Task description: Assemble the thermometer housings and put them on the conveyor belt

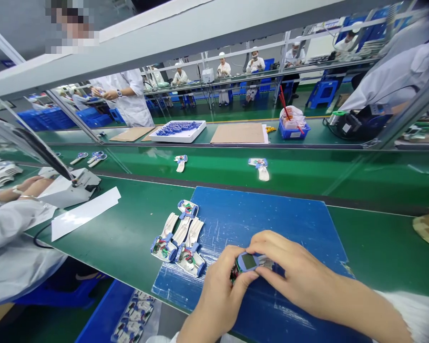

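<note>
Both my hands are closed on a half-built infrared thermometer (248,261), with its dark screen in a blue frame facing up and part of its circuitry showing at the left. My left hand (223,286) grips its left side between thumb and fingers. My right hand (289,267) pinches its right and upper edge, covering some of the white part. Below them lies a scratched blue mat (264,209). Left of my hands, several open thermometer halves (189,259) rest partly on the mat, with wires and boards exposed.
Beyond the bench, a green belt carries thermometer halves (260,167). On the far ledge stand a white tray of blue parts (178,130), cardboard (238,133) and a blue basket (295,131). A co-worker's sleeve (10,224) and white sheet (86,214) are at left.
</note>
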Demonstrator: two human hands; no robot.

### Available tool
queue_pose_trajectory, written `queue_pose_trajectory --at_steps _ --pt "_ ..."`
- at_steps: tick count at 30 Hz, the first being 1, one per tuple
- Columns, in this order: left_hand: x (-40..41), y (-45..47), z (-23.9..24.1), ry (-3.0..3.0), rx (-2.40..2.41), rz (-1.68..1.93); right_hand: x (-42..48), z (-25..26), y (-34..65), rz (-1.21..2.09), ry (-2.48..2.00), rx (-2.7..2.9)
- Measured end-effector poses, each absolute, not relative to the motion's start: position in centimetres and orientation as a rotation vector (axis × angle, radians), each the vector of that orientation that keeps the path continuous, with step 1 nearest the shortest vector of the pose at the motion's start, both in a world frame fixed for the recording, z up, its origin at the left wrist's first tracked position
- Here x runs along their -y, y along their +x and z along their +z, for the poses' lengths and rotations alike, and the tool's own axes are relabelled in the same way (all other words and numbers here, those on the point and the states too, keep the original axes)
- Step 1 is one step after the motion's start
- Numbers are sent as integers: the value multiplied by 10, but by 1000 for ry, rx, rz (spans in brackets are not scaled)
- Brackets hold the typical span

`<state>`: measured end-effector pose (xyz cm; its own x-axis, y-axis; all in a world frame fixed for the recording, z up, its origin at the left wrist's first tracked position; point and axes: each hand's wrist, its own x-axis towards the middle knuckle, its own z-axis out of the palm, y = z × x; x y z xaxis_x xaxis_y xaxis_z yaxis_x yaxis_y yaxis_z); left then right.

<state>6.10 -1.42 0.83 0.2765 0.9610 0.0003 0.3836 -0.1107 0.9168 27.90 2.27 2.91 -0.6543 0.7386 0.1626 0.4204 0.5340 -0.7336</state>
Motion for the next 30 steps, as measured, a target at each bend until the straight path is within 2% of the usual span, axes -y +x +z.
queue_pose_trajectory --at_steps 8,13,23,26,30 --pt "16 62 6 1895 -1282 819 -18 22 275 961 -961 2309" --pt "16 61 6 1896 -1288 869 -14 16 273 861 -912 2271" --pt "16 64 9 2099 -1320 748 -35 41 274 920 -951 2304" --pt "16 64 11 2206 -1343 695 -45 46 275 853 -953 2439" --pt "16 66 16 2341 -1339 549 -56 51 275 647 -744 2665"
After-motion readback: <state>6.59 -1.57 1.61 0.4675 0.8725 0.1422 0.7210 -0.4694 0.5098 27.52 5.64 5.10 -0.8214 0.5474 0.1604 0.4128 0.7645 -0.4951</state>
